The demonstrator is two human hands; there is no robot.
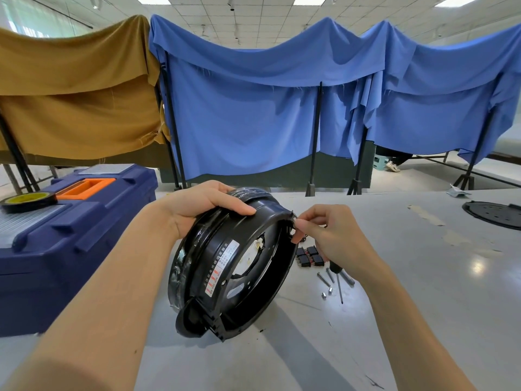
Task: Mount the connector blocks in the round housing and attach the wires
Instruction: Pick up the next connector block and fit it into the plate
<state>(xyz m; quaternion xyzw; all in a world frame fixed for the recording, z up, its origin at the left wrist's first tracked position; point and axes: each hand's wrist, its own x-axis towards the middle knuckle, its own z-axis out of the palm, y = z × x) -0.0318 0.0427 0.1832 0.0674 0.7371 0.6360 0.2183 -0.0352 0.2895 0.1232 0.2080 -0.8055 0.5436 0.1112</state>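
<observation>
My left hand (197, 210) grips the top of the round housing (225, 266), fingers curled over the rim and thumb lying along the outer wall. My right hand (324, 235) pinches the same rim at a notch on the far-right side, finger and thumb pressed on something small and dark that I cannot make out.

The housing stands on edge, tilted, and its lower edge seems to rest on the table (394, 320) towards the near left, just beside the blue toolbox (79, 235). I judge it light for its size and stiff enough to carry by the rim. The glossy wall looks slippery, so a hooked grip over the rim serves better than a squeeze on the sides. The thin tabs by the notch look easy to snap.

It is a black ring-shaped shell with a white label marked in red on the inner wall. The floor has openings cut through it, a rounded lug sits at the low end, and what looks like clear film wraps the outer band.

The connector blocks (308, 256) lie on the table just beyond my right hand, with a screwdriver (339, 286) beside them.
</observation>
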